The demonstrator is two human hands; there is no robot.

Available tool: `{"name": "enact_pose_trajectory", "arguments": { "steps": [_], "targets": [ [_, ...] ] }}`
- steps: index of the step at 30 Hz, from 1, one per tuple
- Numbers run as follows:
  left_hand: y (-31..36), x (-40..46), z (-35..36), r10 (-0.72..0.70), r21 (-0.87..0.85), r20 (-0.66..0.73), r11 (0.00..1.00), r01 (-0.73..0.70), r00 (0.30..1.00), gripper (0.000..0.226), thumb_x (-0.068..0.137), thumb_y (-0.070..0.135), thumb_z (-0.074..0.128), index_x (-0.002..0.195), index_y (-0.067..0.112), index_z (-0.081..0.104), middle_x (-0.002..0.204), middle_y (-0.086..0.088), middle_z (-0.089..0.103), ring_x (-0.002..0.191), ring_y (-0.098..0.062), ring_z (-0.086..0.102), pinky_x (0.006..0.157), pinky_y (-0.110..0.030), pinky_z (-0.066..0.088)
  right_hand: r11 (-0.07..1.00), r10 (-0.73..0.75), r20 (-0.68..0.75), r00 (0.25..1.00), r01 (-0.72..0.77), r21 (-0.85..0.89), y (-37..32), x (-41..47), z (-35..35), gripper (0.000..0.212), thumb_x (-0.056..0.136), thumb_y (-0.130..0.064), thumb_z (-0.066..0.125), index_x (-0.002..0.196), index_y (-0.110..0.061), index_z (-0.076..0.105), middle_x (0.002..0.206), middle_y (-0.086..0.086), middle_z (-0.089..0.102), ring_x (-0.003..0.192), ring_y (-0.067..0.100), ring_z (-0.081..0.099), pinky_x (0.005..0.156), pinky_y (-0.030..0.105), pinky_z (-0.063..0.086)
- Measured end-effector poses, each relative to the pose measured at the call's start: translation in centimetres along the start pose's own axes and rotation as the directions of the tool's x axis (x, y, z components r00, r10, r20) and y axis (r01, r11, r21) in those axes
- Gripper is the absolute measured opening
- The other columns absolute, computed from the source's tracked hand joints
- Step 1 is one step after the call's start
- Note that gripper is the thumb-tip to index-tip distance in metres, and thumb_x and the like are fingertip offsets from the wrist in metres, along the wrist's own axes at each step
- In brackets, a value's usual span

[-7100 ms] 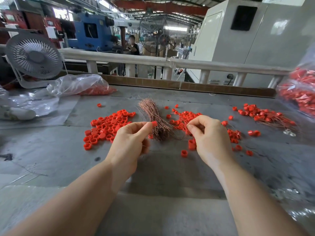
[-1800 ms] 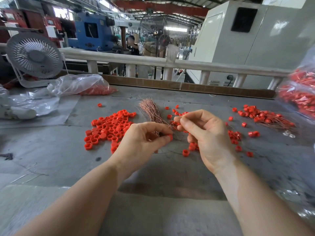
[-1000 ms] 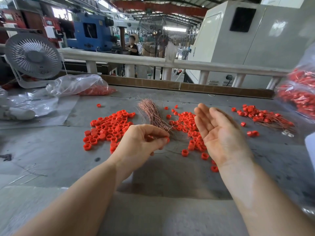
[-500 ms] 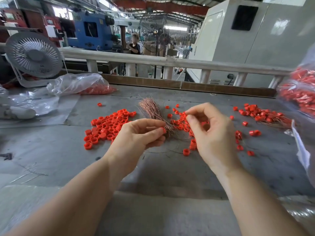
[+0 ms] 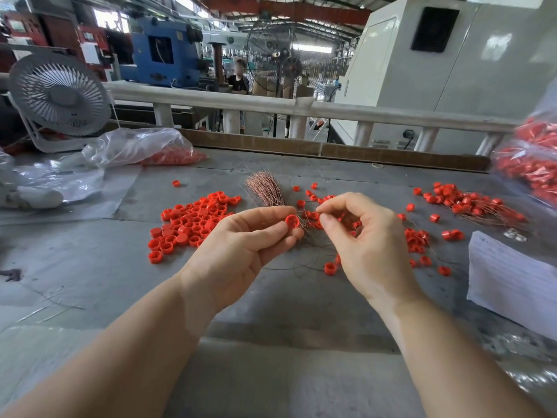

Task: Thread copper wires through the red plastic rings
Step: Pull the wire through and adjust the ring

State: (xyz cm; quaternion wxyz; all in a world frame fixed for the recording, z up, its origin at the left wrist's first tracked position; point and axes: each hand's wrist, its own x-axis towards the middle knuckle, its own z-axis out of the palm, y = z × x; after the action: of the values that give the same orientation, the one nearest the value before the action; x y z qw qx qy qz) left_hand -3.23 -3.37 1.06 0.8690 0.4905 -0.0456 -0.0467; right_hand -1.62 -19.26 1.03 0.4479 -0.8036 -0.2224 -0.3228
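Observation:
My left hand [image 5: 241,245] pinches one red plastic ring [image 5: 291,221] between thumb and fingers above the grey table. My right hand [image 5: 367,242] is just right of it, thumb and forefinger pinched together near the ring as on a thin copper wire that I can barely make out. A bundle of copper wires [image 5: 266,190] lies fanned on the table behind my hands. A pile of loose red rings [image 5: 193,220] sits to the left. Rings with wires through them [image 5: 479,206] lie at the far right.
A white desk fan [image 5: 60,98] and a clear bag of red rings [image 5: 141,149] stand at the back left. Another bag of red parts [image 5: 530,164] hangs at the right edge. A white paper stack [image 5: 512,279] lies at the right. More rings [image 5: 416,236] are scattered beneath my right hand.
My left hand has turned the red ring so that its face shows. My right hand's pinched fingertips have come closer to the ring. A white paper stack has come into view at the right.

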Motion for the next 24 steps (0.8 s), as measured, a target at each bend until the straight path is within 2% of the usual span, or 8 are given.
{"name": "enact_pose_trajectory", "arguments": {
  "steps": [5,8,12,18,24],
  "targets": [
    [0.0,0.1,-0.1,-0.003,-0.04,0.006,0.999,0.003,1.0,0.02,0.063,-0.001,0.059,0.072,0.006,0.076,0.076,-0.011,0.071,0.069,-0.014,0.071,0.063,-0.018,0.056,1.0,0.013,0.011,1.0,-0.013,0.004,-0.1,0.0,0.0,0.012,0.082,-0.002,0.066,0.079,-0.013,0.069,0.076,-0.001,0.066,0.068,0.012,0.058,0.065,0.023,0.046],
    [0.0,0.0,-0.1,-0.005,-0.005,0.017,1.0,0.005,1.0,0.019,0.063,0.001,0.061,0.072,0.009,0.076,0.078,-0.01,0.072,0.07,-0.014,0.071,0.06,-0.018,0.056,1.0,0.019,0.018,1.0,-0.019,0.006,-0.2,0.0,-0.1,0.013,0.081,-0.002,0.066,0.079,-0.014,0.068,0.075,-0.002,0.065,0.065,0.01,0.055,0.062,0.016,0.042],
    [0.0,-0.1,0.0,0.006,0.065,0.027,0.998,-0.008,1.0,0.021,0.062,0.005,0.063,0.075,0.015,0.077,0.076,-0.004,0.072,0.062,-0.008,0.067,0.057,-0.016,0.055,0.999,0.04,0.036,0.999,-0.041,0.026,-0.4,0.0,-0.2,0.014,0.082,-0.002,0.066,0.078,-0.015,0.068,0.073,-0.003,0.064,0.06,0.01,0.054,0.059,0.015,0.04],
    [-0.1,-0.1,0.1,0.018,-0.005,0.047,1.0,-0.018,0.999,0.023,0.062,-0.002,0.06,0.077,0.008,0.075,0.078,-0.01,0.072,0.075,-0.014,0.07,0.068,-0.019,0.057,0.99,0.071,0.071,0.995,-0.079,0.116,-1.0,-0.1,-0.2,0.016,0.08,0.0,0.067,0.075,-0.015,0.069,0.067,-0.004,0.065,0.062,0.006,0.056,0.059,0.008,0.039],
    [-0.1,-0.1,0.0,0.061,0.078,0.035,0.995,-0.064,0.998,0.024,0.062,0.001,0.062,0.077,0.015,0.074,0.076,-0.006,0.072,0.069,-0.012,0.07,0.059,-0.019,0.056,0.987,0.073,0.098,0.993,-0.086,0.136,-1.3,-0.1,-0.1,0.017,0.079,0.0,0.068,0.072,-0.015,0.069,0.066,-0.007,0.066,0.063,0.006,0.059,0.059,0.01,0.042]
  ]
}}
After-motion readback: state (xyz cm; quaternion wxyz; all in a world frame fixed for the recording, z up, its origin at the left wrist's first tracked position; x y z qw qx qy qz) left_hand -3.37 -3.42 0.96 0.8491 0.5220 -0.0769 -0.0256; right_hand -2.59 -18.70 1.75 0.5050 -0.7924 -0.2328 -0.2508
